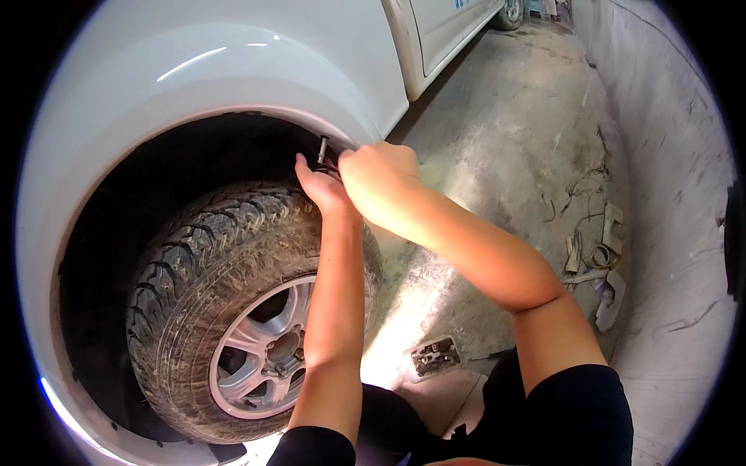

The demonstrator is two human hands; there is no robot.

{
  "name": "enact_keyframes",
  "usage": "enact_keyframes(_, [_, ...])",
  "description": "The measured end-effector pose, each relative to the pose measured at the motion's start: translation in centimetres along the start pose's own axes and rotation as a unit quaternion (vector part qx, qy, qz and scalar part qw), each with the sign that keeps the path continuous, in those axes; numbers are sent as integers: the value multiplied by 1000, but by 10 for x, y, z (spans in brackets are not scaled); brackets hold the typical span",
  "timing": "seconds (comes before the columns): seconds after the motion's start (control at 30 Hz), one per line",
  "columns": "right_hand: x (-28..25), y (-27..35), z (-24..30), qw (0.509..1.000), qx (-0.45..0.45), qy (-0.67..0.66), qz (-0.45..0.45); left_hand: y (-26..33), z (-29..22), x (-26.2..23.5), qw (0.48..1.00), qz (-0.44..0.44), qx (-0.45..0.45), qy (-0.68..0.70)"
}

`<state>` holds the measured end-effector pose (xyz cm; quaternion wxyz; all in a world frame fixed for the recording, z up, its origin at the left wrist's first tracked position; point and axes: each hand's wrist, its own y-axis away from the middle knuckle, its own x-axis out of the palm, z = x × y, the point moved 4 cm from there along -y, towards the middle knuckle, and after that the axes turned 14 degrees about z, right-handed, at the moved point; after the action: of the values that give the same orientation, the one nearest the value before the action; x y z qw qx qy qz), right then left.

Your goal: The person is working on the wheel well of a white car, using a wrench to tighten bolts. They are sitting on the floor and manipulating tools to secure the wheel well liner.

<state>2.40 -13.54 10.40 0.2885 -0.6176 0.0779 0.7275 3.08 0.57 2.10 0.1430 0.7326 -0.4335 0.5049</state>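
Note:
Both my hands are at the edge of the wheel arch (268,111) of a white vehicle, above its front tyre (198,303). My right hand (378,167) is closed in a fist at the arch lip; whatever it grips is hidden. Right beside it, my left hand (322,186) has its thumb stretched up and apart, while its other fingers are mostly out of sight. A dark, thin piece shows between the two hands, too small to name. Just above the left thumb, a short metal rod (322,149) stands upright against the dark arch opening.
The silver wheel rim (264,349) faces me below my left forearm. On the floor by my knees lies a clear tray (434,359) of small metal parts. Wires and scrap pieces (602,260) lie along the pale wall (676,194) to the right.

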Motion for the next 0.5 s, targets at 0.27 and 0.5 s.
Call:
enact_keyframes(0.27, [49, -31, -21, 986, 68, 16, 151, 7, -4, 1, 981, -141, 41, -126])
enact_keyframes(0.5, [103, -65, -36, 987, 80, -36, 131, 8, -1, 9, 988, -55, 29, -142])
